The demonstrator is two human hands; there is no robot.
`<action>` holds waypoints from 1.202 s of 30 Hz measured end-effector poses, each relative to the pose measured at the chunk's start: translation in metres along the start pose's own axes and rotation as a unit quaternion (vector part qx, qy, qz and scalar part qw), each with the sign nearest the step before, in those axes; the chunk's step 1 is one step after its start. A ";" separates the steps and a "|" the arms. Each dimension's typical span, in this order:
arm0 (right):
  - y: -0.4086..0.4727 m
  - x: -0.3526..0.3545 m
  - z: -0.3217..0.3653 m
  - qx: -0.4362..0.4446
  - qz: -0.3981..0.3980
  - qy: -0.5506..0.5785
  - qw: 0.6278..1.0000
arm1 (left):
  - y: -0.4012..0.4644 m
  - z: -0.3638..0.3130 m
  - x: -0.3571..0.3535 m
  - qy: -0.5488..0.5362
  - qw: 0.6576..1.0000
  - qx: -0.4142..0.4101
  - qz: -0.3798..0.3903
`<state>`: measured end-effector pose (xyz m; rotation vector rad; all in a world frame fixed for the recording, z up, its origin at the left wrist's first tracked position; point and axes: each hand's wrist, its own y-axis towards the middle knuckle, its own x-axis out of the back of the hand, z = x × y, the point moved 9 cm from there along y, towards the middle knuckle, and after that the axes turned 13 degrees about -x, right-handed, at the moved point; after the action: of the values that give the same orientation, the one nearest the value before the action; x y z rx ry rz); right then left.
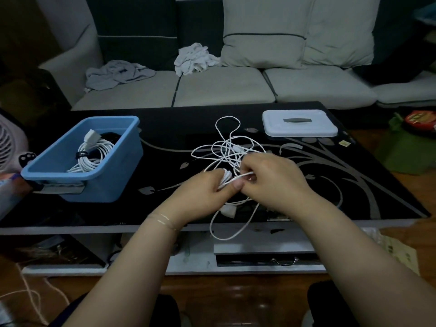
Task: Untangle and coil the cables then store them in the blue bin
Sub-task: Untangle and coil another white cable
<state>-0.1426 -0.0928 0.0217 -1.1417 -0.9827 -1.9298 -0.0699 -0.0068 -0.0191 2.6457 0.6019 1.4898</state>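
Observation:
A tangle of thin white cable (226, 149) lies in the middle of the black table (165, 128). My left hand (203, 192) grips a small coil of that cable, thumb pressed on the strands. My right hand (269, 175) pinches the cable right beside the coil. A loop of it (232, 230) hangs over the table's front edge, and a white plug (228, 210) lies under my wrists. The blue bin (99, 166) stands at the left and holds a coiled white cable (90, 153) with a black strap.
The bin's white lid (299, 122) lies at the back right of the table. A sofa (224, 90) with cushions and crumpled cloths stands behind. A fan (9, 147) is at the far left. A white cord (30, 296) lies on the floor.

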 end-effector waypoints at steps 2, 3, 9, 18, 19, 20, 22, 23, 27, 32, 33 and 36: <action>0.005 0.007 -0.010 -0.009 -0.037 0.059 0.998 | -0.002 -0.003 -0.001 -0.064 0.998 -0.014 -0.004; 0.009 0.007 -0.022 -0.035 -0.030 0.133 0.990 | -0.002 -0.005 0.000 -0.103 0.994 -0.018 -0.011; 0.019 -0.003 -0.049 -0.137 0.037 0.399 0.906 | -0.002 -0.007 0.006 -0.415 0.903 0.017 -0.109; 0.013 -0.036 -0.045 -0.150 0.113 0.394 0.900 | -0.003 -0.007 0.021 -0.701 0.684 0.038 -0.200; 0.012 -0.041 -0.045 -0.151 0.118 0.372 0.908 | -0.005 -0.005 0.023 -0.715 0.665 0.041 -0.213; 0.010 -0.045 -0.042 -0.141 0.119 0.342 0.921 | -0.006 -0.003 0.024 -0.732 0.642 0.044 -0.223; 0.002 -0.051 -0.029 -0.103 0.121 0.235 0.959 | -0.008 0.005 0.023 -0.775 0.581 0.053 -0.244; -0.002 -0.055 -0.020 -0.085 0.122 0.176 0.973 | -0.009 0.010 0.024 -0.794 0.549 0.056 -0.255; -0.017 -0.058 0.013 0.014 0.090 0.066 0.994 | -0.014 0.023 0.031 -0.806 0.506 0.070 -0.299; -0.029 -0.062 0.034 0.093 0.142 0.087 0.982 | -0.021 0.036 0.037 -0.734 0.566 0.113 -0.359; -0.029 -0.062 0.035 0.093 0.148 0.091 0.980 | -0.022 0.039 0.037 -0.723 0.577 0.117 -0.361; -0.029 -0.064 0.037 0.101 0.143 0.075 0.982 | -0.021 0.045 0.037 -0.678 0.628 0.119 -0.363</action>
<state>-0.1279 -0.0361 -0.0317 -0.9500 -0.8593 -1.6211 -0.0222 0.0328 -0.0174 2.2001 1.3113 -0.8526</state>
